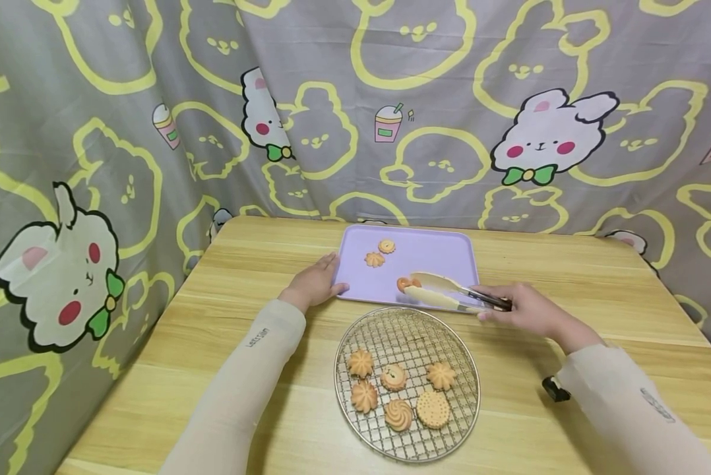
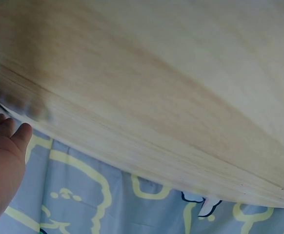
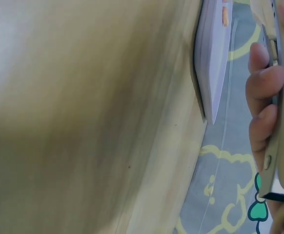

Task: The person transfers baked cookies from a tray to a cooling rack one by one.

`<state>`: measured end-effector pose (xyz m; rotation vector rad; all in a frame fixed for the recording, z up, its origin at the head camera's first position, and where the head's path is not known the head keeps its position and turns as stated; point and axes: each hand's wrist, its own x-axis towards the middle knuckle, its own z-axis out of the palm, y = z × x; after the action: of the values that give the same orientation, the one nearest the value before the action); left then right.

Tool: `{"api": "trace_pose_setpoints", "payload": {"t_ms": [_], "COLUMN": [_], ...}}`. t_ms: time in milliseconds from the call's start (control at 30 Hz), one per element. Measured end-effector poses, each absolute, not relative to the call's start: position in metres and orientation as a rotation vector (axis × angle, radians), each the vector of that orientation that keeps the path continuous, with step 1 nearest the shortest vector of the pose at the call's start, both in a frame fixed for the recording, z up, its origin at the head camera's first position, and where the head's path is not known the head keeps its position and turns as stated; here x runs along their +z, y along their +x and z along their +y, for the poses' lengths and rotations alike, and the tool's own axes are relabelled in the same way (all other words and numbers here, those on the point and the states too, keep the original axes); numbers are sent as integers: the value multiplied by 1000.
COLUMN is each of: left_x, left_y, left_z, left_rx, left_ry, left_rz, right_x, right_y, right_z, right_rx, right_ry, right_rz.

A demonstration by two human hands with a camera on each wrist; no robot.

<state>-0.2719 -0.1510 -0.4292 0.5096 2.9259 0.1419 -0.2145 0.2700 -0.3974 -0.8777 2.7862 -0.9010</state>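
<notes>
A lilac tray (image 1: 438, 254) lies at the table's far middle with two small cookies (image 1: 374, 259) on it. My right hand (image 1: 524, 309) grips cream-tipped tongs (image 1: 444, 291), whose tips pinch an orange cookie (image 1: 404, 284) just over the tray's near edge. The tongs' handle (image 3: 273, 112) and my curled fingers (image 3: 263, 83) show in the right wrist view, beside the tray's edge (image 3: 211, 53). My left hand (image 1: 315, 282) rests with straight fingers against the tray's left edge. A round wire rack (image 1: 355, 330) in front of me carries several cookies (image 1: 396, 396).
The wooden table (image 1: 237, 290) is bordered by a grey curtain with yellow and white rabbits (image 1: 545, 142) at the back and left. A small black clip (image 1: 555, 389) lies on the table by my right forearm.
</notes>
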Motion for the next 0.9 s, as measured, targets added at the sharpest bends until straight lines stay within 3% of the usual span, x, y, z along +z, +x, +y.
{"api": "trace_pose_setpoints", "payload": {"t_ms": [900], "left_x": [-431], "left_y": [-273], "left_z": [-150], "left_rx": [136], "left_ry": [493], "left_rz": [2926], "right_x": [-404], "right_y": [-193], "right_z": [293], "right_rx": [-1065], "right_ry": [-1081], "right_rz": [2487]}}
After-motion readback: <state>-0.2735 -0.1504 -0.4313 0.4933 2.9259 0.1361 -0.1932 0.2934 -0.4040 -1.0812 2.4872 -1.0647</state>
